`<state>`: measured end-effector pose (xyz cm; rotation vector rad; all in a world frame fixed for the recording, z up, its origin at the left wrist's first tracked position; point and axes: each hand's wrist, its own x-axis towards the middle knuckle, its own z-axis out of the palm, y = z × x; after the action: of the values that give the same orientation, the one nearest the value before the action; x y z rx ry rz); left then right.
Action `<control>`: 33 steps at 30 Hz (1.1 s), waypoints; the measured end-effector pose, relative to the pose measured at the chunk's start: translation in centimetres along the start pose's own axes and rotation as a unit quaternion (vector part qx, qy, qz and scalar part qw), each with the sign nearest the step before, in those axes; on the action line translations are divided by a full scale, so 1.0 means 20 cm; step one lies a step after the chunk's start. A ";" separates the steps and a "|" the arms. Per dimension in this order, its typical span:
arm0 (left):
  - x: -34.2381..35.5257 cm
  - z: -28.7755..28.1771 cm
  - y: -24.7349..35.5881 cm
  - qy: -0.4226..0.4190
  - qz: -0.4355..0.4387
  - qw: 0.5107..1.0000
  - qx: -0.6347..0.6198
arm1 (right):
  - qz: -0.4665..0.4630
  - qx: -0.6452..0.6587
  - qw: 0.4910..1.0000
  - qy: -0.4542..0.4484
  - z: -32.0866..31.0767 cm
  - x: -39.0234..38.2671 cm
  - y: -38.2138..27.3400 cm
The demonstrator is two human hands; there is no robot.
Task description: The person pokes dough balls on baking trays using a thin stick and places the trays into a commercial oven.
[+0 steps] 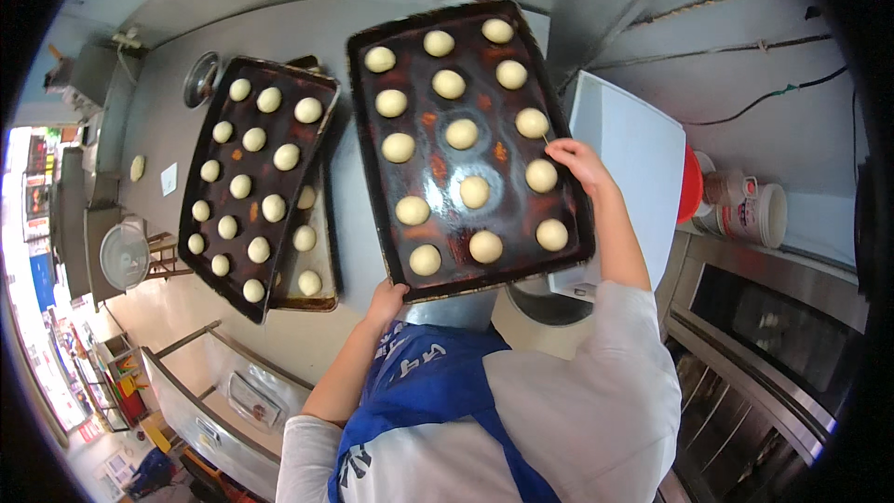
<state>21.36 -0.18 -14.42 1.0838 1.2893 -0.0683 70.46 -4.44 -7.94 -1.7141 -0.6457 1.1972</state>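
Observation:
A dark baking tray (436,163) with several pale round dough balls in rows is in front of me, slightly tilted. My left hand (387,301) grips its near left corner, thumb over the rim. Above the tray's right side is my right hand (579,164), its fingers pinched on a thin stick (546,139). The stick's tip meets the edge of one dough ball (532,123), or stands just over it; I cannot tell which. To the left, a second dark tray (264,135) of dough balls lies overlapping another tray (321,302), whose dough is partly hidden.
A metal bowl (201,80) and a white card (169,179) sit on the steel table (307,23). Right of my tray stands a white bin (643,158), with white buckets (769,216) beyond it. A steel oven (773,317) is at the lower right; a steel-framed cart (209,382) stands lower left.

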 end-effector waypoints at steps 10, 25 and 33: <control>-0.45 -0.14 -0.07 -0.107 0.093 0.883 -0.448 | -0.079 -0.027 0.981 0.177 0.30 -0.91 0.01; -0.51 0.55 -0.11 -0.087 0.146 0.853 -0.494 | -0.105 -0.065 0.975 0.184 -0.30 -1.10 0.36; -0.32 0.77 -0.04 -0.173 0.119 0.862 -0.462 | -0.151 0.022 0.948 0.279 -0.56 -1.31 0.66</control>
<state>29.90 -14.20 -11.55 0.3492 0.6918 0.4853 69.42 -35.75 -7.12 -1.7312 -0.4982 0.4724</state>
